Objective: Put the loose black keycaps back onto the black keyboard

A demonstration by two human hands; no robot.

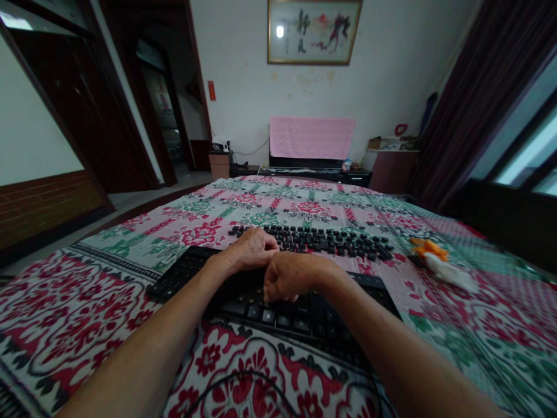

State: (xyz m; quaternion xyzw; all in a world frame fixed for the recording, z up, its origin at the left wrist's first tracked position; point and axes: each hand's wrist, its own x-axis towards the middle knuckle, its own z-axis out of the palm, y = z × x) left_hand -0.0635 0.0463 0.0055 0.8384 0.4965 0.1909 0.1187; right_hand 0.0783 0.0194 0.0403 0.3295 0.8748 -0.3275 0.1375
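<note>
A black cable (250,374) curves over the cloth-covered bench (108,302) nearest the person, below the forearms; an elbow or sleeve snagging it could drag things about, though where it ends is not clear. Just beyond lies the black keyboard (169,278), flat on the cloth, with caps along its near edge and bare key positions at its left. Nothing visible clamps it, so a sideways push would likely skid it over the fabric.

The right hand (289,276) is curled almost into a fist over the keyboard's middle; whether it pinches a keycap cannot be told. Pressing at a slant there might bend or crack a key post. The left hand (255,247), just beyond and close against it, has fingers bent narrow, contents also hidden; so crowded, the two may block sight of the keys.

Farther off, loose keycaps (322,241) lie in rough rows; a careless sweep could scramble their order. Past their right end sit an orange item (429,249) and a crumpled white one (452,273), clear of both hands.
</note>
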